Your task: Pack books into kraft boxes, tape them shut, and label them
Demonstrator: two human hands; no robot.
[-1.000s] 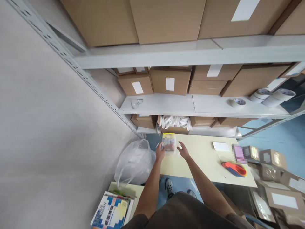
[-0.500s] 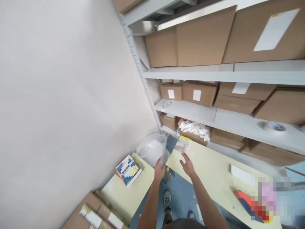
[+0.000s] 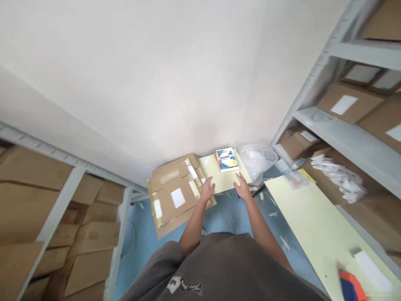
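Note:
My left hand (image 3: 207,190) is held out over the near edge of a small pale-yellow table (image 3: 219,177), beside flattened cardboard (image 3: 171,198). Its fingers are apart and nothing shows in it. My right hand (image 3: 242,187) reaches toward the same table, also empty with fingers spread. Between and just beyond the hands lies a stack of books (image 3: 227,159) with a blue, white and yellow cover on top. Neither hand appears to touch the books. To the right of them sits a clear plastic bag (image 3: 257,162) with whitish contents.
A long pale-yellow table (image 3: 307,221) runs along the right, bearing a red and blue object (image 3: 351,285) and a white box (image 3: 371,267). Shelves of cartons stand on both sides (image 3: 349,102). Scraps (image 3: 284,242) litter the blue floor (image 3: 232,215).
My view has swung left from the right-hand shelves to the wall and books. Both hands have come round toward the small table. The greyish item at my left hand no longer shows.

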